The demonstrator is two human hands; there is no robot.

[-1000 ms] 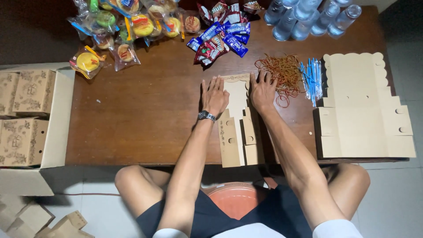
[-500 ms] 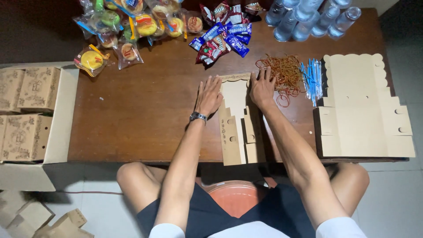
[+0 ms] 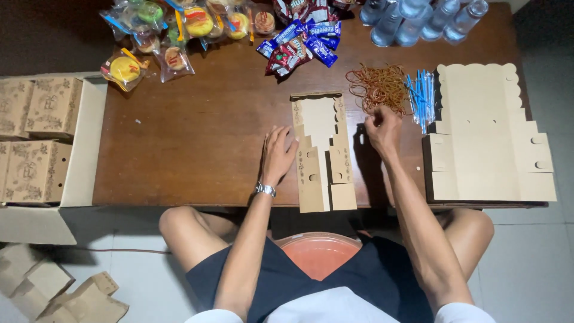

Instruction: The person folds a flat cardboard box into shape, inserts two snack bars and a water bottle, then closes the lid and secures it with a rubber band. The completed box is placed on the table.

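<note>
Brown wooden table [image 3: 197, 137], white floor below. Flat cardboard box [image 3: 323, 149] lies in middle, half folded. Left hand [image 3: 278, 154] open, flat, pressing box edge. Right hand [image 3: 382, 128] curled shut beside rubber bands [image 3: 378, 87], holds nothing I can see. Press folds firmly, keep box steady.

snack packets [image 3: 302, 45]: red-blue, table top | clear wrapped cakes [image 3: 173, 30]: top-left | brown boxes [image 3: 36, 137]: left
</note>
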